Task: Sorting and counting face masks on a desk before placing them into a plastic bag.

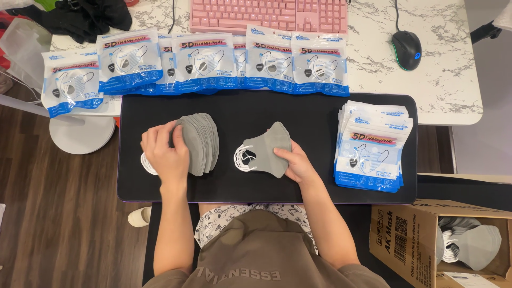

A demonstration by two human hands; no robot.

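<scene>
On the black mat [320, 112] that covers the near part of the table, the left hand [166, 153] lies curled over the left end of a fanned stack of grey masks [201, 143], fingers closed on the top ones and thumb along their upper edge. The stack sits in the left half of the mat, its white ear loops [146, 164] sticking out from under the wrist toward the mat's left edge. The right hand [296, 164] grips a single grey mask [266, 150] near the mat's centre, fingers pinching its lower right corner; the mask extends to the left of the hand, with its white loops at the far left end. The two hands are well apart, with bare mat between stack and single mask. A pile of flat blue-and-white pouches [373, 149] rests at the mat's right edge. A row of filled pouches [213, 63] lines the mat's far edge. An open cardboard box [405, 240] with more grey masks stands below the near right corner.
</scene>
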